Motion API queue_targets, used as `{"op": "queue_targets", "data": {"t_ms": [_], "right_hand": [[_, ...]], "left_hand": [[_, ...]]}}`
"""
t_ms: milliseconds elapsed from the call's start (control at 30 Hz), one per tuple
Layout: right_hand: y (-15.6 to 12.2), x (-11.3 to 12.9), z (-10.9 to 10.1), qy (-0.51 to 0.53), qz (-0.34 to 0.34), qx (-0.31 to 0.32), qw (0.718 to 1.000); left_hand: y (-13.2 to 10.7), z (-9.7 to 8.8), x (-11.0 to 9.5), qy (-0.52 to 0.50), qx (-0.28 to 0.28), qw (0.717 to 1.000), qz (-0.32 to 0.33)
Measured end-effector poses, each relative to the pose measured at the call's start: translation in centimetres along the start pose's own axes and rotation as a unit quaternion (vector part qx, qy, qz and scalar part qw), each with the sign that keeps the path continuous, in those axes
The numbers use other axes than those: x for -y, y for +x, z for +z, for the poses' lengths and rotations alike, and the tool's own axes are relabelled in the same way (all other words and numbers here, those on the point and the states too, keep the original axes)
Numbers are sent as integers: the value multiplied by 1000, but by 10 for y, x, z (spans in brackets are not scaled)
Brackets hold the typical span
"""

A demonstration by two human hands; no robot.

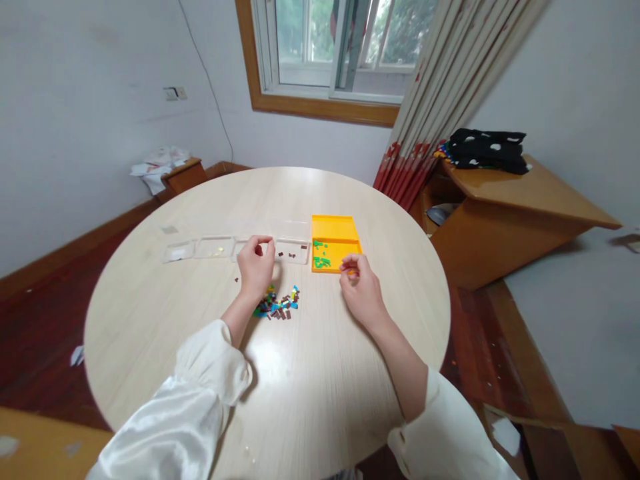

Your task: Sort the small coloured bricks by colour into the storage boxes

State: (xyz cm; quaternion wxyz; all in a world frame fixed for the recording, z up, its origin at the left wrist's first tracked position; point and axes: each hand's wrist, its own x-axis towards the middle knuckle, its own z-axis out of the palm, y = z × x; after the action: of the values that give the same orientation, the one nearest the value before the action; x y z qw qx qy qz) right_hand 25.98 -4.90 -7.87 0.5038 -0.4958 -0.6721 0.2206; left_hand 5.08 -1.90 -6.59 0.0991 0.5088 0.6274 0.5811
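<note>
My left hand point(257, 268) is held above the clear plastic boxes, its thumb and index finger pinched together. Whatever may be in that pinch is too small to make out. Below its wrist lies a loose pile of small building bricks point(283, 307) in brown, blue, green and yellow. My right hand point(365, 293) is at the near right corner of an open yellow box point(344, 253), with fingers curled in towards the thumb. Any piece between those fingers is hidden. Green bricks point(321, 262) lie along the left side of the yellow box.
Clear compartments stand in a row to the left: one point(299, 259) holds a few brown bricks, another point(203, 248) pale yellow pieces. A stray brown brick point(237, 280) lies on the round table point(310, 400). A wooden cabinet point(500, 220) stands beyond the table's right edge.
</note>
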Motion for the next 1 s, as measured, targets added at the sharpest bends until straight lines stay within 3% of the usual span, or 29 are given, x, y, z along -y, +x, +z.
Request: {"op": "queue_targets", "data": {"t_ms": [200,300,400,567,700,1000], "right_hand": [[-6,7,17,-33,-32,17,999],[-11,15,33,-48,-61,42,996],[-17,28,53,-68,-99,78,990],[-26,50,86,-86,-162,132,974],[-32,58,104,-88,-184,147,968],[-34,59,106,-92,-159,138,973]], "left_hand": [[36,-62,34,98,-25,995,27],[50,-88,55,138,-8,990,18],[61,-102,77,169,29,985,6],[75,-103,100,183,96,978,13],[80,-98,108,177,108,977,47],[79,-96,110,178,139,971,73]]}}
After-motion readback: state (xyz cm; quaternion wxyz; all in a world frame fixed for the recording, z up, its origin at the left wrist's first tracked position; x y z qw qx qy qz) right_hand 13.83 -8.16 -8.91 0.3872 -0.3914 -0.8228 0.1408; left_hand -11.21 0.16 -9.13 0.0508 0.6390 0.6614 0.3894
